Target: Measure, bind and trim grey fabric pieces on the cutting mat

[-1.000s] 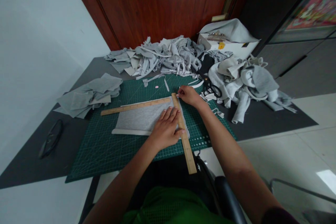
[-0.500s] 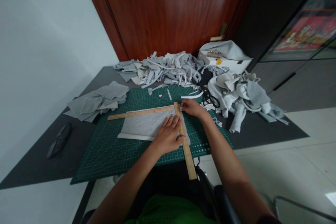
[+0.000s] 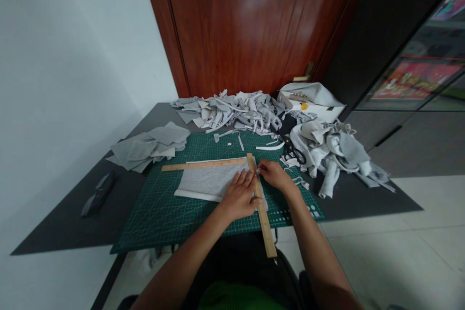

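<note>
A light grey piece of fabric [image 3: 203, 182] lies flat, its near edge folded or rolled. One wooden ruler [image 3: 203, 164] runs along its far edge. A second wooden ruler [image 3: 266, 230] crosses the fabric's right end and sticks out past the table's near side. My left hand [image 3: 240, 193] lies flat with fingers stretched, pressing on the fabric and the crossing ruler. On that ruler's right side, my right hand [image 3: 272, 173] has its fingertips pinched at the ruler's edge. Whatever small thing they hold is too small to make out.
Under the work is a green cutting mat [image 3: 152, 223] on a dark table [image 3: 54, 225]. Fabric scraps [image 3: 250, 111] pile at the back, more cloth [image 3: 330, 150] at right, cut pieces [image 3: 148, 145] at left. Black scissors [image 3: 295, 151] and a dark glasses-like object [image 3: 99, 194] lie nearby.
My right hand has slid a little toward me along the crossing ruler's edge. The left hand stays pressed in place. The whole view has shifted as my head moved.
</note>
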Demonstrator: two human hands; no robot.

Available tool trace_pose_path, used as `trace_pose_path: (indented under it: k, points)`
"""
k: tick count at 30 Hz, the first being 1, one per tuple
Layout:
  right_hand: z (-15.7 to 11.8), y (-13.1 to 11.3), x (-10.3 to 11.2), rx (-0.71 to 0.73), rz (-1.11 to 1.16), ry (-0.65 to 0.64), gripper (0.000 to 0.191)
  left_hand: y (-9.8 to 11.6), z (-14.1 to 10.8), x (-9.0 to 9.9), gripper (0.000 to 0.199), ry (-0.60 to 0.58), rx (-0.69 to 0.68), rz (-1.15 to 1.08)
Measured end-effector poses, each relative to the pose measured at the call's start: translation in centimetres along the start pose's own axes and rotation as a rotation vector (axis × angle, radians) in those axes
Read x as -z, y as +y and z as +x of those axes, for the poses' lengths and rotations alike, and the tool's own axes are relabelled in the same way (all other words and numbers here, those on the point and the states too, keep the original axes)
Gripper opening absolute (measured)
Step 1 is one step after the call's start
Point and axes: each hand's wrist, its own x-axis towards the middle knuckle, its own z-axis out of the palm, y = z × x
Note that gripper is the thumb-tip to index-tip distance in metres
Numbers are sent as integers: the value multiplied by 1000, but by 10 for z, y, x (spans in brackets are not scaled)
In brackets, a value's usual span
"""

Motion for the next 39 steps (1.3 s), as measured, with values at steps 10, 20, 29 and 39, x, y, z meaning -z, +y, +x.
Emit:
trace_pose_path:
  k: [10, 20, 29, 39]
  points:
    - [-43, -18, 6, -13, 35, -43, 9, -1, 1, -6, 74, 84, -22, 1]
    - [-92, -38, 12, -45, 57, -113, 9, 4, 1, 3, 76, 23, -4, -6]
    - [-126, -47, 16, -103, 110, -201, 6, 5, 2, 2, 78, 18, 5, -29]
    - [-89, -24, 59, -103, 89, 91, 20, 3, 1, -2, 73, 66, -9, -5]
